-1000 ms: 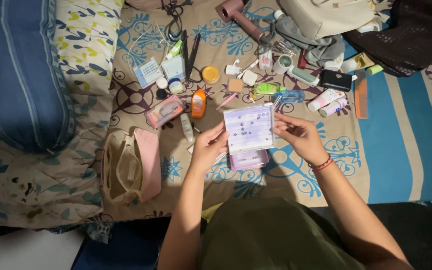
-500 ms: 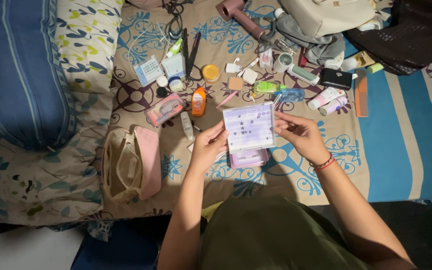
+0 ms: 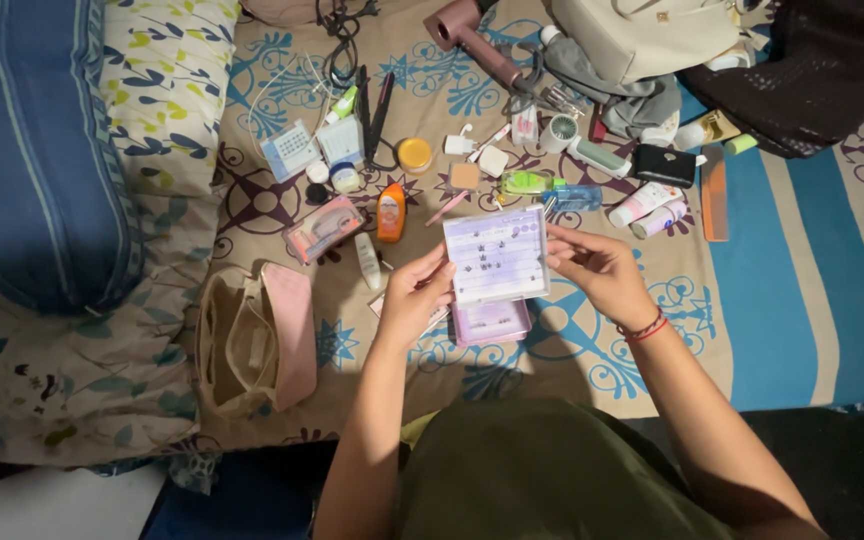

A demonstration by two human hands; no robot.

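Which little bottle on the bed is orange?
The orange bottle standing between the pink case and the hands' clear box; the other bottles nearby are green, blue or white.

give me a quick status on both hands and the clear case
Left hand and right hand grip the clear compartment case by its side edges, lifted above the bedsheet. Second purple case lies directly beneath. Nothing blocking.

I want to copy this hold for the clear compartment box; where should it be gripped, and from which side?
Grip the clear compartment box by its two short side edges, left hand from the left, right hand from the right. It is flat, thin and held level, so edge pinches keep its lid visible.
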